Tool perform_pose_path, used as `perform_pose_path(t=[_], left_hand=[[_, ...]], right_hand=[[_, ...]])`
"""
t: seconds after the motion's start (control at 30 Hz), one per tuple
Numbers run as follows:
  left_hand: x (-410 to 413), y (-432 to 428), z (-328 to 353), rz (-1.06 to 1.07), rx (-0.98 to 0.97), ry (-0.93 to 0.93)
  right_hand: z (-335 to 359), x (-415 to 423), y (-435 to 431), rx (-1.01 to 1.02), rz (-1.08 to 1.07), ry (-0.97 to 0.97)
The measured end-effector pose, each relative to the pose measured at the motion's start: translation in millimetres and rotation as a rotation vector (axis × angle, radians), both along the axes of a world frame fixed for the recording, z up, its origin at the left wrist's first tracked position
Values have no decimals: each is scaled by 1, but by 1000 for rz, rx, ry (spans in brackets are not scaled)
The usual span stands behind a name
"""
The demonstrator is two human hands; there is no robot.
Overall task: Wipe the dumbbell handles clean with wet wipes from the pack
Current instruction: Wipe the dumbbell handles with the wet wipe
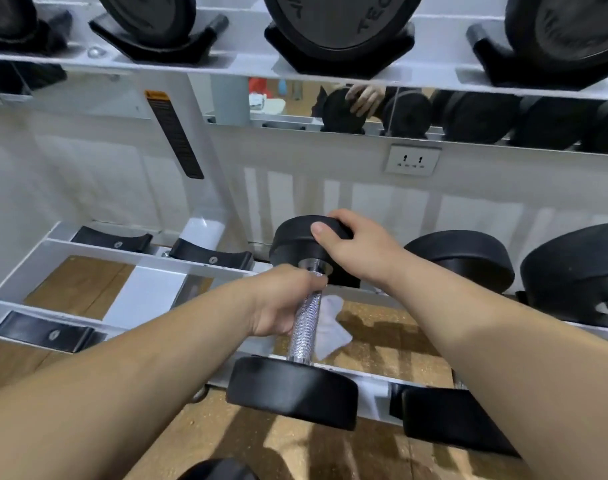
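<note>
A black dumbbell with a knurled chrome handle lies across the lower white rack, one head near me and one far. My left hand grips the upper part of the handle. A white wet wipe hangs down from that grip to the right of the handle. My right hand grips the top of the far head, thumb across its rim. The wipe pack is not in view.
More black dumbbells sit to the right on the same rack. Empty black cradles stand at the left. An upper shelf holds larger dumbbells overhead. A mirror and a wall socket are behind. Wooden floor lies below.
</note>
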State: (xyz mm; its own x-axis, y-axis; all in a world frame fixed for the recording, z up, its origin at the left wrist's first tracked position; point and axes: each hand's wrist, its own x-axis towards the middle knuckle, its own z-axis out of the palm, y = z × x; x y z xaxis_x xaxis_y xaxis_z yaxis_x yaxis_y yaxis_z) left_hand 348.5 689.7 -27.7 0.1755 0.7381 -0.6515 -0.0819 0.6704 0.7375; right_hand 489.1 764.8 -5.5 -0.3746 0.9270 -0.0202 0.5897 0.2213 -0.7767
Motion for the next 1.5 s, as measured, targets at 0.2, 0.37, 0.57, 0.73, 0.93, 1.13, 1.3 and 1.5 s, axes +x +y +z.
perform_pose_path(t=[0.2, 0.37, 0.57, 0.73, 0.93, 1.13, 1.3, 1.5], left_hand=[[0, -14, -10, 55, 73, 11], [-16, -41, -7, -49, 99, 420], [-6, -56, 27, -40, 789, 1122], [21, -63, 27, -433, 329, 675], [10, -34, 6, -54, 391, 979], [44, 5, 0, -7, 304, 865], [19, -28, 17, -451, 145, 975], [23, -36, 22, -368, 152, 835]], right_hand=[[-2, 0, 4, -11, -3, 22], [-1, 0, 0, -37, -7, 59], [14, 4, -3, -261, -35, 246], [11, 3, -5, -228, -53, 250], [2, 1, -2, -206, -52, 264], [-4, 3, 2, -183, -43, 288], [1, 5, -5, -156, -44, 252], [0, 1, -5, -140, -51, 221]])
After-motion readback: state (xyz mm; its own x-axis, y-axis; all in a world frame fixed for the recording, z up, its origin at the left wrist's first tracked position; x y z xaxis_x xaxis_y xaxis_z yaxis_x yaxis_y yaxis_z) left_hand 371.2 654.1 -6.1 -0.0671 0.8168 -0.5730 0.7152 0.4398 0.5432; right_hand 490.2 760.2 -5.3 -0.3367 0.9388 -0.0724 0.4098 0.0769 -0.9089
